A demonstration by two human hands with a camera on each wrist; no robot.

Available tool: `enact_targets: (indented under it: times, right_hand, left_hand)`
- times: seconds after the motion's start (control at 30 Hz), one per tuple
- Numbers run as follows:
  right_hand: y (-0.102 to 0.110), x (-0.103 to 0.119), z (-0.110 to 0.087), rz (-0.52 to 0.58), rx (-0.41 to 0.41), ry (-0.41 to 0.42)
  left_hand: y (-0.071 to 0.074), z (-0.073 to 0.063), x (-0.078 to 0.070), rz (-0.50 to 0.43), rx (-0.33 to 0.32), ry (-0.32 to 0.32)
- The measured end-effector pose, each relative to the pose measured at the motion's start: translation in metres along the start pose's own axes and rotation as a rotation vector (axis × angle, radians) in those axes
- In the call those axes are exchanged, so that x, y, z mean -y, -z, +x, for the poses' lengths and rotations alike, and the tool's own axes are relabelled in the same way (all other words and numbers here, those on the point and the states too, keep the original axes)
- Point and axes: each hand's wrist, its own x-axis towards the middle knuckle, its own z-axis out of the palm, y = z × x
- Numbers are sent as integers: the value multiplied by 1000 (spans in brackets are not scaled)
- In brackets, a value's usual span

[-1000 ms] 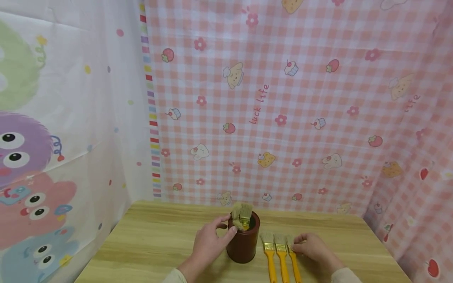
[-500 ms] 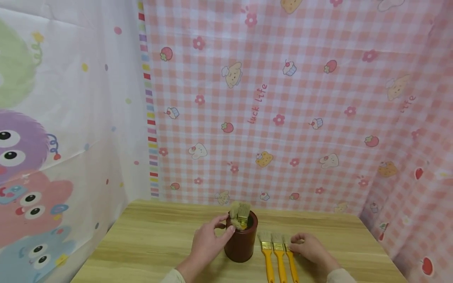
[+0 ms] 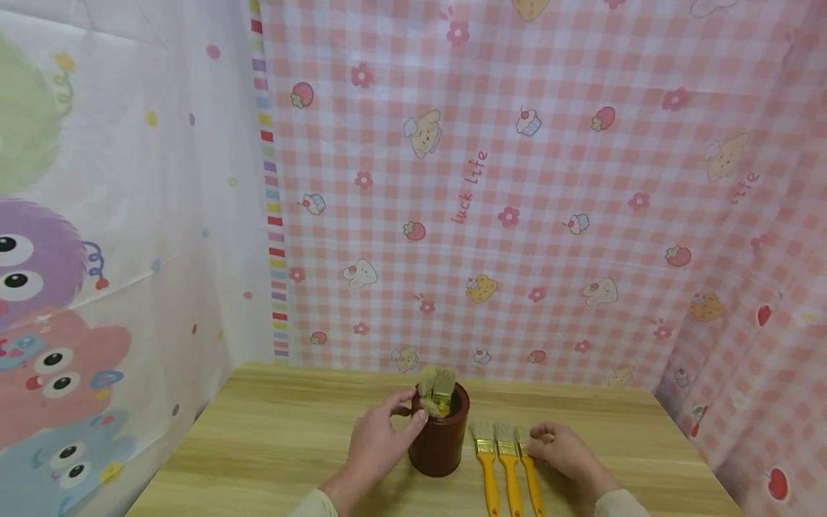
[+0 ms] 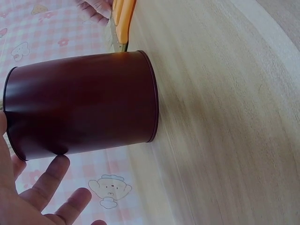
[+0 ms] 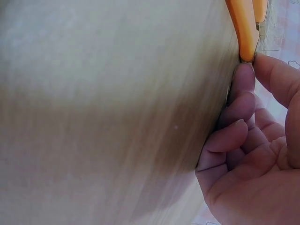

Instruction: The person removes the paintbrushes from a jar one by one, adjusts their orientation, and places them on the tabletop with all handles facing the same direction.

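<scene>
A dark reddish-brown cylindrical cup (image 3: pixel 436 451) stands upright on the wooden table, with paintbrushes (image 3: pixel 444 388) in it, bristles up. My left hand (image 3: pixel 380 439) holds the cup at its upper left, thumb and fingers at the rim; the left wrist view shows the cup's smooth side (image 4: pixel 84 103). To the right of the cup, three paintbrushes with yellow-orange handles lie side by side, bristles away from me. My right hand (image 3: pixel 563 451) pinches the rightmost paintbrush (image 3: pixel 533 482) by its metal ferrule. In the right wrist view, thumb and index finger meet just past its orange handle (image 5: pixel 243 30).
The left paintbrush (image 3: pixel 489 481) and the middle paintbrush (image 3: pixel 510 481) lie between cup and right hand. Behind the wooden table (image 3: pixel 291 424) hangs a pink checked curtain (image 3: pixel 388 251); a white cartoon curtain (image 3: pixel 194 251) borders the left.
The head view shifts slightly, so everything sits a little further left in it. Both hands, the cup and the paintbrushes keep their places on the table.
</scene>
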Motion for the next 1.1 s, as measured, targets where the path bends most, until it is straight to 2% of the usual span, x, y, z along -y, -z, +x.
enact_targets:
  times: [0.4,0.83,1.1]
  right_hand:
    - [3,4,-2,-30,6,8]
    - [2,4,-3,-35,6,23]
    - [2,1,-2,-56,10,18]
  left_hand:
    - [0,1,1,-3,-3,-17]
    - [1,1,1,-20,11,5]
    - [0,1,2,-19,9,-7]
